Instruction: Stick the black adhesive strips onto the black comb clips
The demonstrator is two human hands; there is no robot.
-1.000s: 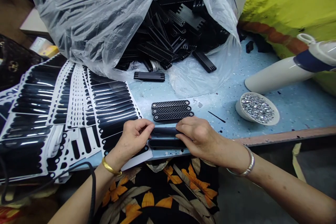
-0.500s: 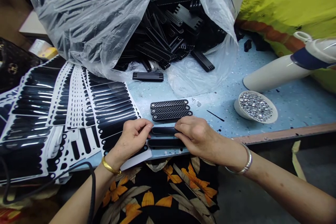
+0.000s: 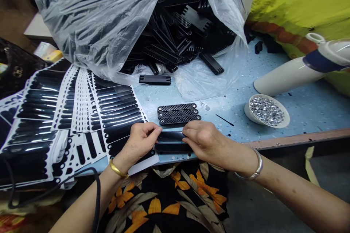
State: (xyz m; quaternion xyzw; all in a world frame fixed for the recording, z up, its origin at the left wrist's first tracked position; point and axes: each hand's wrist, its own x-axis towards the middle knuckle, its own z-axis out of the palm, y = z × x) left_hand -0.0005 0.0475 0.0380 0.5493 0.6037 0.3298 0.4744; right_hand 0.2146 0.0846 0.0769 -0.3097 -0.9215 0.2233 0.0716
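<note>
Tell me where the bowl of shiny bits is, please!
In the head view, the bowl sits toward the right of the blue table, just on the near side of the white bottle and right of the right hand.

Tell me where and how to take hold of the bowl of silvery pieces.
Grip the white bowl by its flaring outer wall just below the rim, coming from the near side; that seems best, since the white bottle crowds its far side. The top is open and filled with small silvery pieces, so keep it level.
</note>
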